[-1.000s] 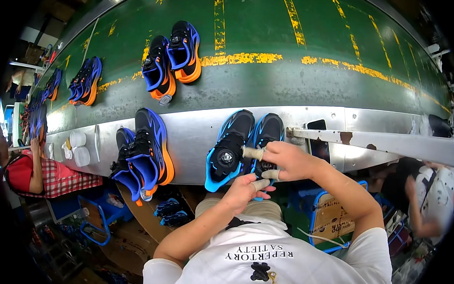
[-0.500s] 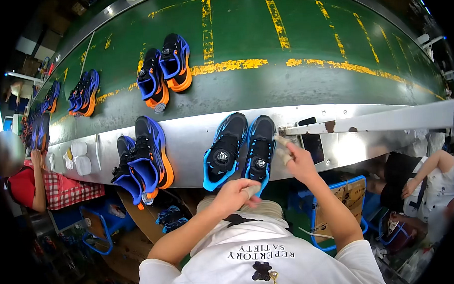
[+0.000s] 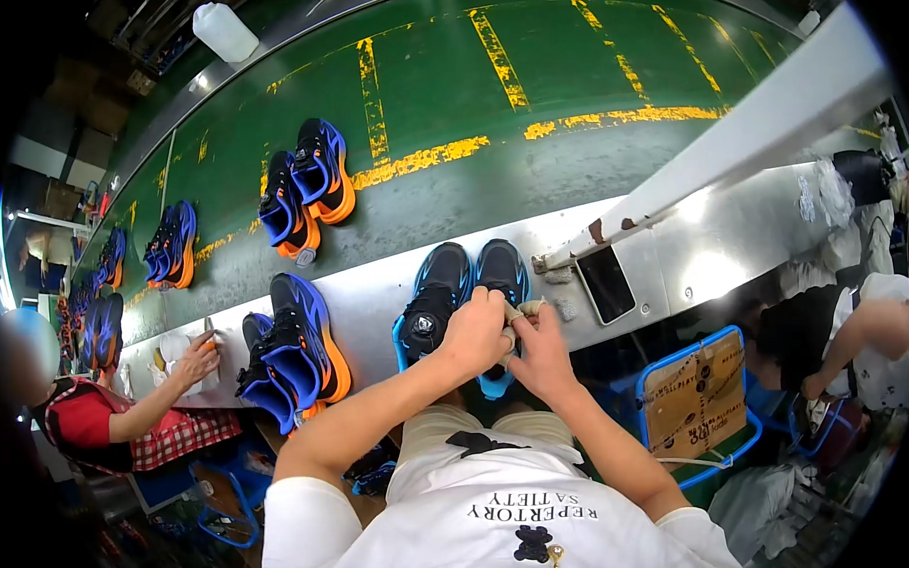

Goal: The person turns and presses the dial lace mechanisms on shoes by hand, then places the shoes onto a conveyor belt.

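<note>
Two black sneakers with bright blue trim stand side by side on the metal ledge: the left sneaker [image 3: 437,285] shows its round dial, while the right sneaker [image 3: 501,266] is partly covered by my hands. My left hand [image 3: 474,333] is closed, fingers bent, over that right sneaker. Meeting it there, my right hand [image 3: 540,349] has its fingers pinched together. Beige wraps show on my right fingers. Whatever lies between the fingertips, if anything, I cannot make out. The opening of the right sneaker is mostly hidden.
Black, blue and orange sneakers [image 3: 298,345] stand to the left, with further pairs [image 3: 311,179] on the green belt [image 3: 438,94]. A slanted white bar [image 3: 710,140] rises beside a phone [image 3: 606,285]. At left, a co-worker's hand [image 3: 195,361] rests by the ledge. A blue-framed stand [image 3: 694,401] is at right.
My right hand has moved left from beside the sneakers to meet my left hand, which has moved up over the right sneaker. The view has shifted. A co-worker's hand has reached the ledge.
</note>
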### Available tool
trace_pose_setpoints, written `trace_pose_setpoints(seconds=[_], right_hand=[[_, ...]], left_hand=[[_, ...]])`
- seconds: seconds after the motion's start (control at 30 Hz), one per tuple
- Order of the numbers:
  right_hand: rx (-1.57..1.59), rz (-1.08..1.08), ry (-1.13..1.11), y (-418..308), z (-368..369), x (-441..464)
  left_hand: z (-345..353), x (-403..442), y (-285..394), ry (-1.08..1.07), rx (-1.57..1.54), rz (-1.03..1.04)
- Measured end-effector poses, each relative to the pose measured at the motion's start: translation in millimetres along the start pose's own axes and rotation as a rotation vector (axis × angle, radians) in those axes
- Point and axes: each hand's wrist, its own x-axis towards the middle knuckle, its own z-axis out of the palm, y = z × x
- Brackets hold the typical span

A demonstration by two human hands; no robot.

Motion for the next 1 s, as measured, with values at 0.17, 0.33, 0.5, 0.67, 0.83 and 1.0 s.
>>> trace_pose_setpoints(seconds=[0.17, 0.33, 0.5, 0.67, 0.83, 1.0], right_hand=[[0.013, -0.012, 0.059, 10.9, 0.4, -3.9], [0.262, -0.017, -0.17, 19.2, -46.5, 10.8], [0.051, -0.153, -0.317, 13.2, -50.0, 30.6], [0.082, -0.077, -0.39, 2.7, -56.3, 44.1], [-0.023, -0.048, -0.302, -8.8, -56.0, 39.2], [0.03, -0.184, -0.291, -0.6, -59.3, 36.6]], left_hand=[[5.3, 2.1, 11.6, 0.081, 0.033, 0.139], [-4.6, -33.1, 4.1, 0.455, -0.152, 0.282], [15.3, -78.0, 13.3, -0.145, -1.201, -0.642], [30.3, -66.4, 15.0, -0.048, -1.66, -0.618], [38.8, -58.0, 15.9, -0.054, -1.747, -0.6], [39.6, -54.2, 18.8, -0.061, -1.795, -0.607]])
